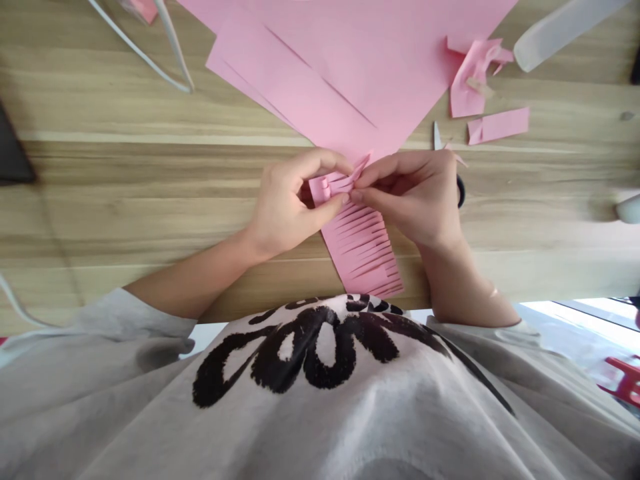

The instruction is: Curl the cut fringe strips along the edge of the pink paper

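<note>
A pink paper strip [357, 243], cut into a fringe along its right side, lies slanted on the wooden table in front of me. My left hand [295, 197] holds its upper end, thumb and fingers closed on the paper. Beside my left fingers, one fringe piece is curled into a small roll. My right hand [413, 190] pinches a fringe piece near the top between thumb and forefinger. Partly under my right hand lies a pair of scissors; a blade tip [437, 136] and part of a black handle [461, 191] show.
Large pink paper sheets [400, 53] spread beyond my hands. To the right are a crumpled pink scrap [470, 80], a flat pink piece [500, 125] and a whitish translucent object [565, 33]. A white cable [175, 53] loops at the upper left. A dark object [13, 150] sits at the left edge.
</note>
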A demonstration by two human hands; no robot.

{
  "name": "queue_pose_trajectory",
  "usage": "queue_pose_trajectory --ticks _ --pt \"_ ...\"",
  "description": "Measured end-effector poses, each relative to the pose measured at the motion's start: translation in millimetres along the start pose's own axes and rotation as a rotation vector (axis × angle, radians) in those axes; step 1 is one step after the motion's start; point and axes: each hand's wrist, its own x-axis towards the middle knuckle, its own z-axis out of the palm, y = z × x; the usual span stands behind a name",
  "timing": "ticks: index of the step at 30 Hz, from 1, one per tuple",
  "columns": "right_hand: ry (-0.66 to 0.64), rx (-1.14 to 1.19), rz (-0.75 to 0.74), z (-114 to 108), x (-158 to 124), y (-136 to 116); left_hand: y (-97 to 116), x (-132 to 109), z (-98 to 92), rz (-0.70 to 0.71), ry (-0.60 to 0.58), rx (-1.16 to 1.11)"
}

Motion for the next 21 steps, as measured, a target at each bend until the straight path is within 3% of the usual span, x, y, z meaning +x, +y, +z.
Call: queue_pose_trajectory --ticks 16,21 --pt "-0.019 -0.072 -0.078 -1.0 -0.3 -0.1 -2.1 -0.2 1.0 0.032 0.035 0.031" --pt "0.029 -0.09 -0.051 -0.6 -2.1 -0.6 -1.6 -0.6 0.4 0.006 0.023 0.041"
